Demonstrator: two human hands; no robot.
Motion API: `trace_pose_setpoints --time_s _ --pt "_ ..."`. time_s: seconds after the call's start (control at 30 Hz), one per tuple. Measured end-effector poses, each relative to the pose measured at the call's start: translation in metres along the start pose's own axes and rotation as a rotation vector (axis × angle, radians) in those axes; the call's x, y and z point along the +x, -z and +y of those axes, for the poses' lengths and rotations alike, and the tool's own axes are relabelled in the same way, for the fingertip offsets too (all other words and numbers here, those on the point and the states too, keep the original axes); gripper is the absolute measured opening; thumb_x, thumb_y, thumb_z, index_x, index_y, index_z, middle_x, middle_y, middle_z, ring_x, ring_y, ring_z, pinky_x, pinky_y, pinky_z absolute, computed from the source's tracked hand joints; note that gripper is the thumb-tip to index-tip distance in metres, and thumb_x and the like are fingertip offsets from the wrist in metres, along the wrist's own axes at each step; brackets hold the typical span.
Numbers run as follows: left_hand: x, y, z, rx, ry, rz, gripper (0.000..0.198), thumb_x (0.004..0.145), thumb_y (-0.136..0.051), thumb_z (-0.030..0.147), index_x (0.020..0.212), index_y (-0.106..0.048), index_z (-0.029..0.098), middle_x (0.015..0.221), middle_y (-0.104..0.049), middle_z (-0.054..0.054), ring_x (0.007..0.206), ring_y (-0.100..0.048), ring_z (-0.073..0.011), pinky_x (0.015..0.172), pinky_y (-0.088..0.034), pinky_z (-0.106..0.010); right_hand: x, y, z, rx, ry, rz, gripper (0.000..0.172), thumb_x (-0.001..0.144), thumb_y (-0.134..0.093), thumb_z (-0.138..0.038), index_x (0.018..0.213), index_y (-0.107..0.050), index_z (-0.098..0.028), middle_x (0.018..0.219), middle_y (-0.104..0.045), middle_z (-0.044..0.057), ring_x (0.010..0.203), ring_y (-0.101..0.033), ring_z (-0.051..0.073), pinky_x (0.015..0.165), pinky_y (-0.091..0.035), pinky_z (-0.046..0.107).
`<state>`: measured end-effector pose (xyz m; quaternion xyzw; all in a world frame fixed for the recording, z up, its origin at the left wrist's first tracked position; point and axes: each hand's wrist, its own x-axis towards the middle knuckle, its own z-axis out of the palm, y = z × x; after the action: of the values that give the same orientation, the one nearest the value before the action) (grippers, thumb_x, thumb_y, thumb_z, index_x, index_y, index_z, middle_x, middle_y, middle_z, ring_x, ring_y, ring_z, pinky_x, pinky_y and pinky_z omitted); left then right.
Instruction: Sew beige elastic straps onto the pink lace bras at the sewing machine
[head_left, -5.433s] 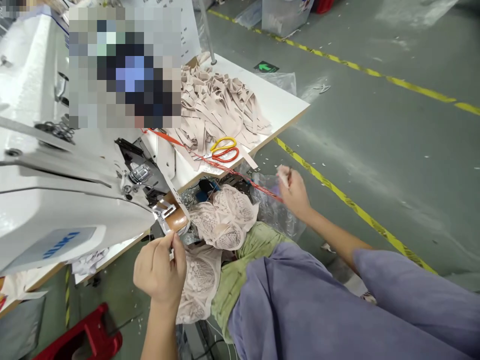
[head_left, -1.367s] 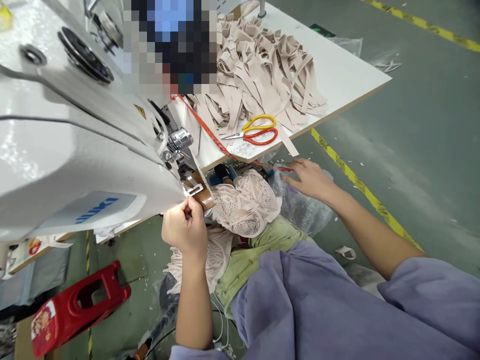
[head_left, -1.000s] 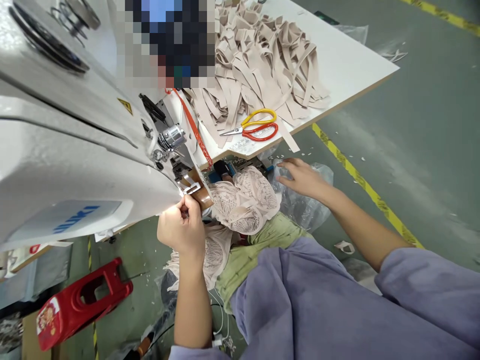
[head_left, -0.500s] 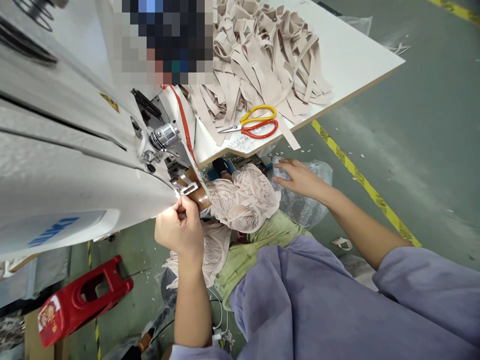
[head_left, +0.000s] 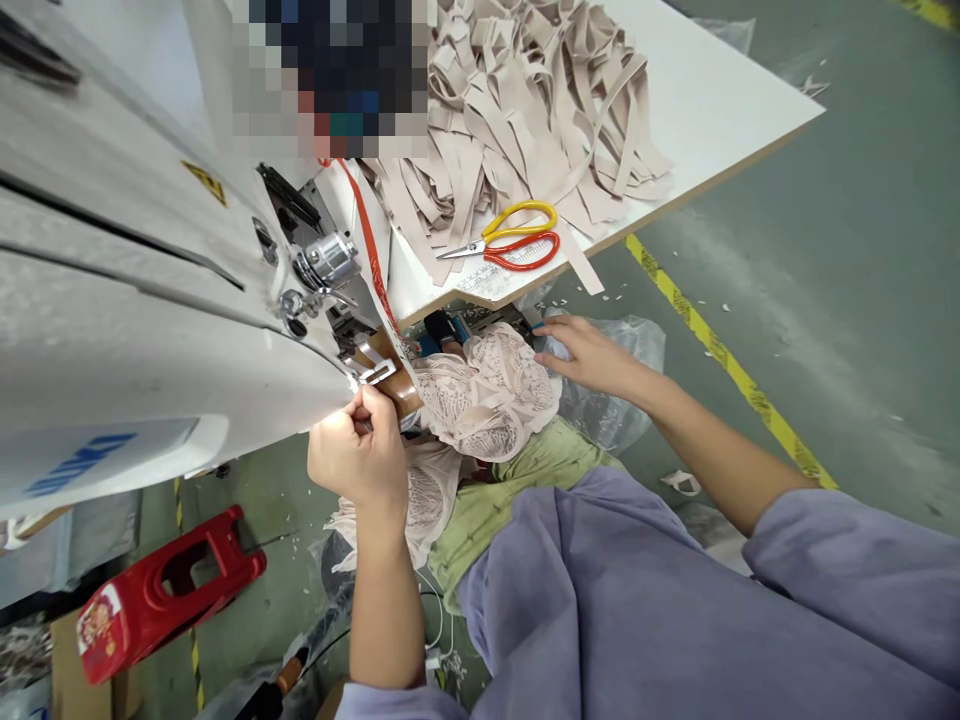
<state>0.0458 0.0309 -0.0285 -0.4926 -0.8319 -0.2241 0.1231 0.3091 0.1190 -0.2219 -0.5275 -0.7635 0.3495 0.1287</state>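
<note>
Close to the needle area of a white sewing machine (head_left: pixel 180 350), my left hand (head_left: pixel 360 445) is closed in a pinch; what its fingertips hold is hidden. Its knuckles lie just below the small metal presser part (head_left: pixel 377 373). My right hand (head_left: pixel 589 352) has its fingers spread, at the right edge of a beige lace bra (head_left: pixel 495 395) that rests over my lap. More beige lace (head_left: pixel 431 500) hangs beside my left wrist. Nothing shows in my right hand.
Scissors with yellow and red handles (head_left: pixel 521 235) lie on the white table (head_left: pixel 720 90) beside a heap of beige strips (head_left: pixel 517 110). A red plastic stool (head_left: pixel 169 590) stands at lower left. Clear plastic (head_left: pixel 622 400) lies beyond my right hand.
My right hand has moved slightly left, towards the lace bra. My left hand stays pinched at the machine. The view has shifted a little.
</note>
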Motion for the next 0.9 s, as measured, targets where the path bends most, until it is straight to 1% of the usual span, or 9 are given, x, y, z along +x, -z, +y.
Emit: trace_pose_setpoints --time_s 0.07,0.13,0.23,0.33,0.43,0.5,0.67,0.77,0.9 --pt "0.0 0.001 -0.001 0.006 -0.001 -0.005 0.043 0.083 -0.055 0.024 0.048 -0.03 0.021 0.048 -0.021 0.005 0.049 -0.025 -0.0118 0.052 -0.016 -0.031 -0.001 0.003 -0.01 0.039 0.021 0.003 0.052 0.09 -0.048 -0.05 0.13 -0.058 -0.018 0.142 -0.05 0.019 0.135 -0.047 0.036 0.111 -0.04 0.051" --pt "0.0 0.003 -0.002 0.021 -0.012 -0.015 0.044 0.085 -0.055 0.026 0.048 -0.032 0.02 0.047 -0.024 0.004 0.048 -0.026 -0.0117 0.053 -0.016 -0.031 -0.002 0.009 -0.03 0.108 0.035 0.012 0.047 0.091 -0.049 -0.048 0.127 -0.06 -0.02 0.139 -0.053 0.017 0.131 -0.05 0.035 0.105 -0.045 0.05" --pt "0.001 0.009 -0.004 0.047 -0.063 -0.059 0.044 0.091 -0.052 0.031 0.05 -0.04 0.019 0.047 -0.035 0.003 0.05 -0.031 -0.0119 0.054 -0.016 -0.031 -0.005 0.025 -0.079 0.25 0.113 0.077 0.036 0.094 -0.051 -0.043 0.12 -0.064 -0.022 0.127 -0.06 0.014 0.112 -0.06 0.029 0.09 -0.052 0.042" --pt "0.004 0.015 -0.006 0.09 -0.107 -0.106 0.043 0.095 -0.049 0.038 0.057 -0.053 0.019 0.05 -0.043 0.001 0.051 -0.035 -0.0132 0.055 -0.016 -0.03 -0.003 0.039 -0.142 0.373 0.392 0.195 0.025 0.094 -0.054 -0.034 0.111 -0.068 -0.021 0.108 -0.065 0.009 0.093 -0.063 0.02 0.086 -0.051 0.035" --pt "0.007 0.019 -0.008 0.134 -0.112 -0.15 0.043 0.097 -0.048 0.042 0.063 -0.062 0.019 0.052 -0.048 0.0 0.052 -0.038 -0.014 0.055 -0.017 -0.03 0.008 0.044 -0.194 0.33 0.691 0.228 0.029 0.097 -0.047 -0.023 0.119 -0.066 -0.02 0.105 -0.063 0.009 0.096 -0.059 0.019 0.087 -0.049 0.034" --pt "0.01 0.02 -0.011 0.154 -0.131 -0.178 0.043 0.096 -0.048 0.043 0.065 -0.064 0.019 0.052 -0.051 -0.001 0.052 -0.039 -0.0143 0.055 -0.018 -0.03 0.017 0.043 -0.214 0.268 0.787 0.216 0.033 0.097 -0.042 -0.019 0.121 -0.065 -0.018 0.108 -0.06 0.012 0.097 -0.057 0.02 0.086 -0.048 0.035" --pt "0.016 0.025 -0.017 0.144 -0.184 -0.194 0.037 0.093 -0.053 0.044 0.072 -0.07 0.02 0.055 -0.056 -0.002 0.053 -0.042 -0.0154 0.054 -0.02 -0.029 0.03 0.044 -0.23 0.268 0.7 0.131 0.031 0.09 -0.048 -0.013 0.106 -0.074 -0.019 0.105 -0.056 0.011 0.092 -0.054 0.019 0.079 -0.044 0.031" --pt "0.018 0.032 -0.015 0.107 -0.208 -0.259 0.03 0.091 -0.056 0.041 0.075 -0.071 0.02 0.057 -0.059 -0.002 0.053 -0.045 -0.0157 0.054 -0.023 -0.028 0.03 0.053 -0.235 0.249 0.635 0.054 0.031 0.082 -0.055 -0.01 0.101 -0.076 -0.021 0.102 -0.056 0.008 0.083 -0.053 0.017 0.07 -0.039 0.029" --pt "0.016 0.042 -0.009 0.129 -0.258 -0.348 0.022 0.094 -0.052 0.027 0.08 -0.069 0.02 0.062 -0.063 -0.001 0.054 -0.051 -0.016 0.051 -0.025 -0.027 0.027 0.06 -0.248 0.167 0.583 0.066 0.022 0.091 -0.054 -0.02 0.089 -0.076 -0.019 0.096 -0.056 0.007 0.074 -0.049 0.015 0.063 -0.032 0.029"
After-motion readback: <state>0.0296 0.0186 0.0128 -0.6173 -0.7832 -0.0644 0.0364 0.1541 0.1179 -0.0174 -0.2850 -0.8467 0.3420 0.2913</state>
